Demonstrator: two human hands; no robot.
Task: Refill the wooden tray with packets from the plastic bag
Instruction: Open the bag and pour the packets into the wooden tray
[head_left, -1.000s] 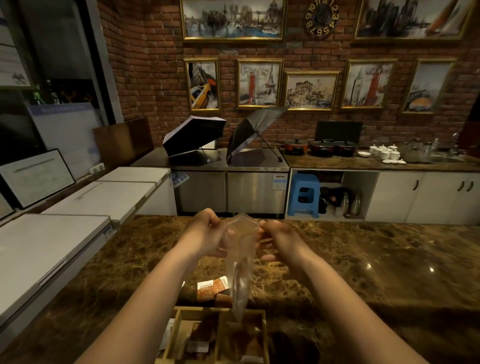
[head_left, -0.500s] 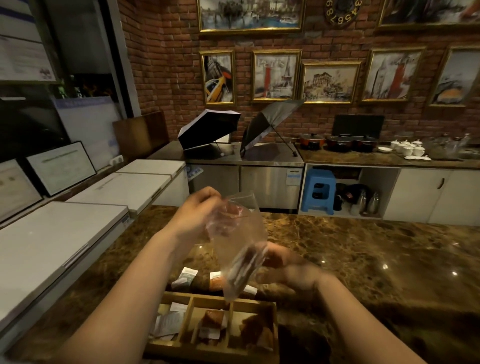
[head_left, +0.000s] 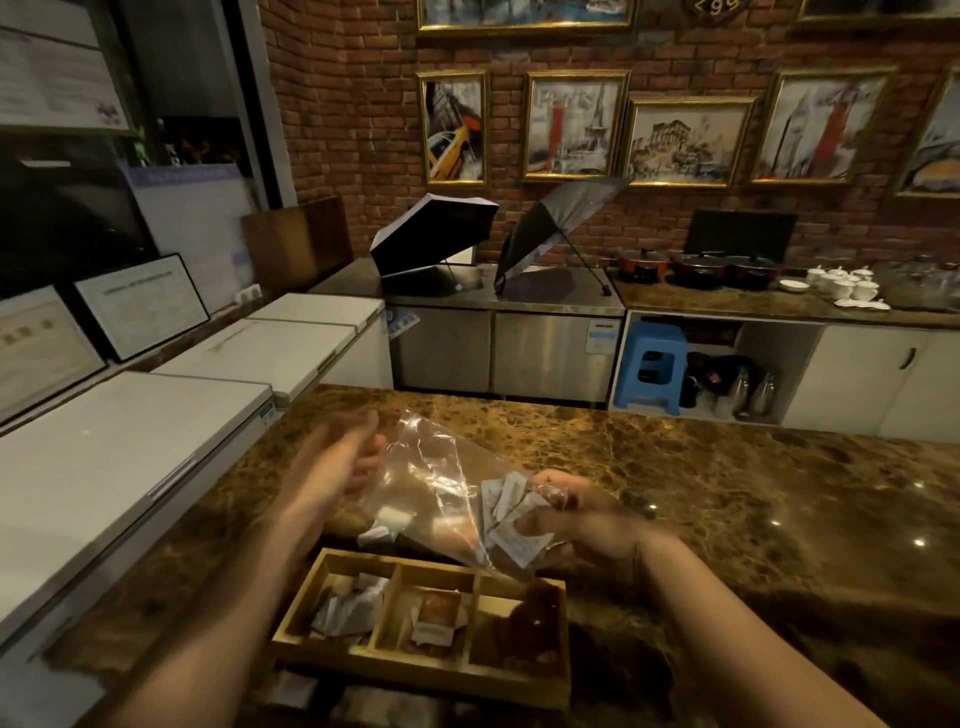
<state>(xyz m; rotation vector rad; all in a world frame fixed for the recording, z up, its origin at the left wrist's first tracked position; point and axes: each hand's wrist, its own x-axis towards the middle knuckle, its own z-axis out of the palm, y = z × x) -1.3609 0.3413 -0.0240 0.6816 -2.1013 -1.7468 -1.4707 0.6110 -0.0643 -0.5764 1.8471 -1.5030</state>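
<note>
A clear plastic bag (head_left: 434, 486) hangs tilted above the wooden tray (head_left: 431, 665), which has three compartments with a few packets in each. My right hand (head_left: 582, 525) grips the bag's lower end, bunched around several white and brown packets (head_left: 511, 514). My left hand (head_left: 332, 460) is blurred, fingers spread, just left of the bag's upper end; I cannot see it touching the plastic. Loose packets (head_left: 387, 525) lie on the counter behind the tray, seen partly through the bag.
The tray sits on a brown marble counter (head_left: 753, 509). White chest freezers (head_left: 130, 467) run along the left. Two more packets (head_left: 296, 691) lie in front of the tray. Beyond a gap stands a steel cabinet with two open umbrellas (head_left: 436, 239).
The bag has swung from hanging upright to lying tilted, its packet end now in my right hand. My left hand has let go of the top and opened. The view has dropped toward the tray.
</note>
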